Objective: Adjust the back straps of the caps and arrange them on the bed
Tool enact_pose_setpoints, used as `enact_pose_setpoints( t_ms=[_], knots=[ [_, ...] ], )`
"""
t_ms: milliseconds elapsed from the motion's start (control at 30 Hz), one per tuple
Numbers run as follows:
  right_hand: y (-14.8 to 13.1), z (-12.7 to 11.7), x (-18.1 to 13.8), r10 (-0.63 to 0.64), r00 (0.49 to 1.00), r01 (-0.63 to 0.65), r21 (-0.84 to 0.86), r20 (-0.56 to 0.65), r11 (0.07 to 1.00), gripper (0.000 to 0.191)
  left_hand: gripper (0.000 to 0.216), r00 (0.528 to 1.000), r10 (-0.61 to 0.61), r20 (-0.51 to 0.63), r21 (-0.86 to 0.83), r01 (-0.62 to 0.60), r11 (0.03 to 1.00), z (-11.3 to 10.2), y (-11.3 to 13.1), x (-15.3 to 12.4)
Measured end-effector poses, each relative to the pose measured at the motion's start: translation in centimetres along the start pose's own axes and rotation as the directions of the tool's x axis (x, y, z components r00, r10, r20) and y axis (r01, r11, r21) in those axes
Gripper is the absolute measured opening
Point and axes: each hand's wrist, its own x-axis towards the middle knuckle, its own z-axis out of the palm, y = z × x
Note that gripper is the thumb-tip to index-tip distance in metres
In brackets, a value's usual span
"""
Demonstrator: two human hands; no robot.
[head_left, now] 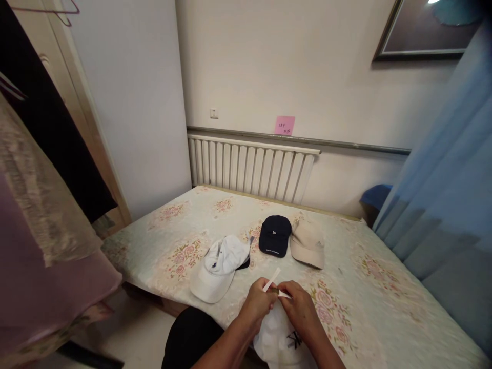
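Pinching on both sides now in the head view, left hand (259, 302) and right hand (302, 307) each gripping the white strap (271, 280) by what looks like a small buckle; good handling here, I'd judge, means one side steady, strap flat, short even pulls, no twist! And the lettered white cap (273, 333)? Just below both hands, on the wearer's side of the navy cap (275, 233), with the beige cap (307, 243) right of that navy one, the other white cap (226, 259) left

Soft light, framed picture (426, 32) catching glare; edges stretched, perhaps blurred.
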Motion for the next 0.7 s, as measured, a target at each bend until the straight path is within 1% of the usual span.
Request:
enact_pose_setpoints(
  t_ms=[167, 367, 467, 567, 700],
  knots=[
    [-0.01, -0.12, 0.05, 0.028, 1.0, -0.028, 0.028, 0.0, 0.999, 0.019, 0.022, 1.0, -0.002, 0.018, -0.006, 0.003, 1.0, -0.11, -0.35, 0.24],
    [-0.07, -0.25, 0.2, 0.081, 0.997, -0.082, 0.075, 0.01, 0.994, 0.018, 0.023, 0.999, 0.003, 0.043, -0.019, -0.003, 1.0, -0.2, -0.15, 0.01],
    [-0.03, -0.26, 0.16, 0.108, 0.994, -0.107, 0.085, 0.002, 0.991, 0.015, 0.018, 0.999, -0.005, 0.053, -0.02, 0.007, 1.0, -0.24, 0.04, -0.23],
    [-0.02, -0.27, 0.12, 0.11, 0.994, -0.108, 0.092, -0.011, 0.99, 0.012, 0.015, 0.997, -0.015, 0.073, -0.035, 0.018, 0.999, -0.32, 0.15, -0.34],
    [-0.15, -0.37, 0.18, 0.096, 0.995, -0.094, 0.128, -0.015, 0.987, 0.015, 0.02, 0.996, -0.016, 0.084, -0.062, 0.021, 0.998, -0.43, 0.21, -0.3]
  ],
)
